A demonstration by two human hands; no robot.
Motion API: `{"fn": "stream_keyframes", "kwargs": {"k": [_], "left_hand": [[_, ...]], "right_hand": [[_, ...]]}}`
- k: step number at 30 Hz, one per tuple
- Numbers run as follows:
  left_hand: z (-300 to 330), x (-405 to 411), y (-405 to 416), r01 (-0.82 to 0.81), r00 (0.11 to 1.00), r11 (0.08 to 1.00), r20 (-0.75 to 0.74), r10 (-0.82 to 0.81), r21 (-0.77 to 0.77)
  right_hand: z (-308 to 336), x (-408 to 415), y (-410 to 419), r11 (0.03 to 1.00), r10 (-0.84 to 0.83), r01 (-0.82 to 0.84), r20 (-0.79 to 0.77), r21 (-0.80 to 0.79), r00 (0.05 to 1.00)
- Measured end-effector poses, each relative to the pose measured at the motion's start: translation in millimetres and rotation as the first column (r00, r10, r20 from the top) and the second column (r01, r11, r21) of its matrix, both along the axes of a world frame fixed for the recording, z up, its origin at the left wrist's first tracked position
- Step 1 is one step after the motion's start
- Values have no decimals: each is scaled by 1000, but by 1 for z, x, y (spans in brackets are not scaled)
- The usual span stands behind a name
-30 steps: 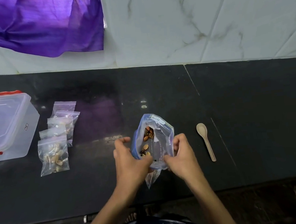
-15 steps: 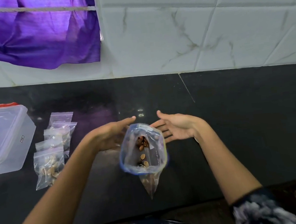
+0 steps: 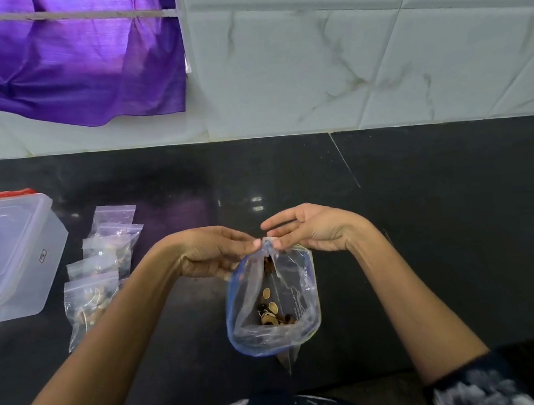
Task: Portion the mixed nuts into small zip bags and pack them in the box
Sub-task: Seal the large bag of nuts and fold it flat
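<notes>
From the head view, a large clear zip bag with a blue rim [image 3: 270, 303] stands open on the black desk [image 3: 427, 252], near the desk's front edge. Mixed nuts [image 3: 273, 312] lie in a small heap at the bottom of this bag. The left hand [image 3: 212, 253] and the right hand [image 3: 310, 229] meet at the far edge of the bag's mouth, and each pinches that edge between thumb and fingertips; the other fingers of the right hand are stretched out loosely above. Both forearms reach over the desk on either side of the bag.

Left of the big bag, well apart from it, small zip bags [image 3: 102, 267] lie in an overlapping row on the desk; the nearest one has nuts in it, and the farthest looks flat. Farther left of the row, just beside it, stands a clear plastic box [image 3: 10, 259] with its lid on and red clasps. Beyond the big bag rises a pale marble-tiled wall [image 3: 343, 64], and a purple cloth [image 3: 72, 61] hangs there up to the left.
</notes>
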State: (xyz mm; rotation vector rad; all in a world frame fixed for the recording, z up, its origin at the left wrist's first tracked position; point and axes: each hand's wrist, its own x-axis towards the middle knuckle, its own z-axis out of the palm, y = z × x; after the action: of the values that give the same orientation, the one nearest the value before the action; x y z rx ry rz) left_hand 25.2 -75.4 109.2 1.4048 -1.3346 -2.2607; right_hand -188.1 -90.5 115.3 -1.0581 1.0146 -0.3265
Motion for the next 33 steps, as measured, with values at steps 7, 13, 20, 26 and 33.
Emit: {"fn": "stream_keyframes", "kwargs": {"k": [7,13,20,26,33], "left_hand": [[-2,-43,24,-12,708,562,390,588,-827],[5,-16,20,-278,949,947,106,297,-161],[-9,-37,28,-452,771,585,35,636,-674],[-7,-59,46,-377,705,394,16,709,-838],[-20,-7,57,-601,788,798,-132,601,48]], "right_hand": [[6,35,40,629,-377,-175,-495,-757,783],[9,-18,37,997,58,-62,-92,-35,994],[-8,-1,39,961,-205,169,-156,-217,966],[-8,24,50,726,-506,276,-218,-630,834],[1,-9,66,895,-445,443,93,45,891]]}}
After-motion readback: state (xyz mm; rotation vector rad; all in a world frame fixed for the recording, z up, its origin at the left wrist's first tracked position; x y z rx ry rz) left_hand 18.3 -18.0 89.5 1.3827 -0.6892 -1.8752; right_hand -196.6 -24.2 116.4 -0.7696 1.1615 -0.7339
